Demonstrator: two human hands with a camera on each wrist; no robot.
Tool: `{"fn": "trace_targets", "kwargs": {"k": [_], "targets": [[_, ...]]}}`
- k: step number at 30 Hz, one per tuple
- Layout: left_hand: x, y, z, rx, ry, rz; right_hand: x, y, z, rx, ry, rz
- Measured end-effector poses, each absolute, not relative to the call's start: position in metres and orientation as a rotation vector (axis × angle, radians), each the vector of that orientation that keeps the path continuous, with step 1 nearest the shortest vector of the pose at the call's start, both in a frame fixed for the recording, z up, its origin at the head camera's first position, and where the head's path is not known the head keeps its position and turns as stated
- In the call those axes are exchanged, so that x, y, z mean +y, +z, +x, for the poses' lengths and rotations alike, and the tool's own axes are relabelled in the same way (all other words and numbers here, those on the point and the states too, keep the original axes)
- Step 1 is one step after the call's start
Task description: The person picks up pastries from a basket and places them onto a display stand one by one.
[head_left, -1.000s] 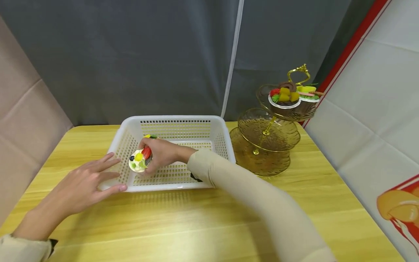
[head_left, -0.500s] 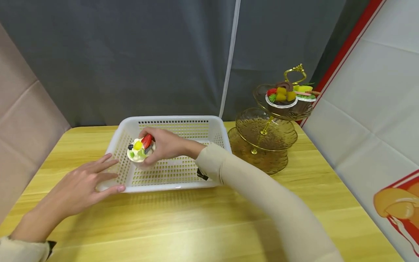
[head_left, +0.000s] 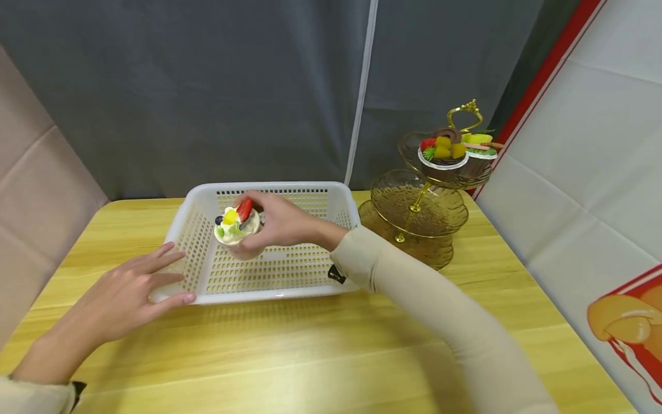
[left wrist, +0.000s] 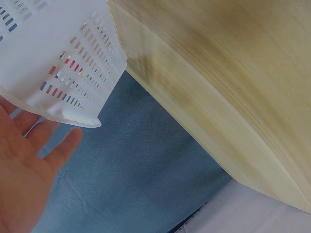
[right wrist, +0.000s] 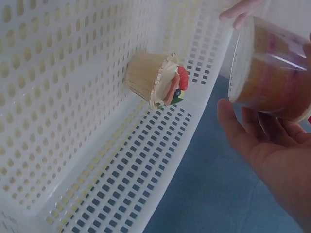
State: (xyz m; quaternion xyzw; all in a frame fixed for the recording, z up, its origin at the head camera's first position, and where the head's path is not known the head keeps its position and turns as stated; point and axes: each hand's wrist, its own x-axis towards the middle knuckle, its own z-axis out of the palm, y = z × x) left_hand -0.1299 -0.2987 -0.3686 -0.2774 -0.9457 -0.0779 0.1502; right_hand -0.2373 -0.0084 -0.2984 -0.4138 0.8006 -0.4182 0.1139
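Fruit cup is up in the air now — a moment ago it was lower and more to the left. I think it's free of the white basket's bottom. Closest, the left hand has its fingers spread at the basket's left end. Next, the right hand pinches the cup by its sides, above the basket. One more cupcake sits inside, by the back wall — so there's another one in there. Far right, a gold stand has two brown cups on its top plate.
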Motion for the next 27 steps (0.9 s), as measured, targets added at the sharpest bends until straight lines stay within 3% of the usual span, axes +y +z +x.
{"fn": "trace_targets", "kwargs": {"k": [27], "targets": [[-0.298,-0.368,-0.130,-2.719,-0.226,-0.787,0.068,-0.284,-0.226,2.438,-1.553,-1.065]]}}
